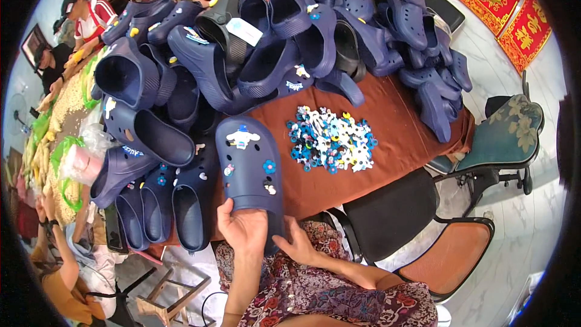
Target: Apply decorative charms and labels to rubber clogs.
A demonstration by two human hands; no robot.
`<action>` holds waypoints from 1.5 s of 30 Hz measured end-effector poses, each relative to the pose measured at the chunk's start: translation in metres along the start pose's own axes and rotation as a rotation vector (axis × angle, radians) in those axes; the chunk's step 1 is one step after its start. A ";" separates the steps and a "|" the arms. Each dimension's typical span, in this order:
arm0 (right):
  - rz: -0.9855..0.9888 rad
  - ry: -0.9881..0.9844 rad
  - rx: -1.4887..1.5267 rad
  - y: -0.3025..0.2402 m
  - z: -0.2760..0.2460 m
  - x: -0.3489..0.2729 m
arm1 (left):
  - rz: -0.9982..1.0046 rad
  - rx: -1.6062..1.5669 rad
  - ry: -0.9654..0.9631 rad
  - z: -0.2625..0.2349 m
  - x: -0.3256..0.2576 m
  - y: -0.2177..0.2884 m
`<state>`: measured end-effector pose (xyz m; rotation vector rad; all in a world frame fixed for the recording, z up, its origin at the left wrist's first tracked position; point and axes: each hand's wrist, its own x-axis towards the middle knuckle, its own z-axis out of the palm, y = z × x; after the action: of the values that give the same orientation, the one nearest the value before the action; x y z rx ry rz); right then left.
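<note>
A navy clog (251, 154) is held toe-up at the front of the table. White character, blue flower and other small charms sit in its holes. My left hand (243, 228) grips it, fingers reaching inside the opening and hidden, thumb outside on the left edge. Against the right side of its heel lies my right hand (296, 243), thumb in front and some fingers hidden behind. To the right of the clog, a loose pile of small charms (331, 139) in white, blue and yellow rests on the brown tablecloth (387, 145).
Navy clogs are heaped along the back, left and right of the table, among them a dark clog (224, 27) with a white tag (244, 31). Chairs (393, 212) stand at the right; a wooden stool (172, 297) is below left. Other people (88, 15) sit around another table at the left.
</note>
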<state>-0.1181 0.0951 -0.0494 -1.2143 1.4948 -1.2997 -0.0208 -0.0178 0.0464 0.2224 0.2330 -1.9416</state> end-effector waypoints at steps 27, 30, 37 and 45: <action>-0.212 0.729 0.191 -0.074 -0.324 0.270 | 0.654 1.916 -0.326 -0.091 0.033 -0.001; -0.199 0.615 0.231 -0.067 -0.360 0.323 | 0.654 1.932 -0.375 -0.094 0.036 -0.004; -0.023 0.540 0.448 -0.099 -0.337 0.372 | 0.707 1.957 -0.370 -0.093 0.035 -0.002; -0.111 0.763 0.537 -0.079 -0.331 0.380 | 0.692 1.993 -0.385 -0.092 0.035 -0.003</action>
<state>-0.5087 -0.2025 0.0894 -0.4602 1.4116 -2.2174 -0.0324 -0.0236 -0.0508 0.9834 -1.8345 -0.8241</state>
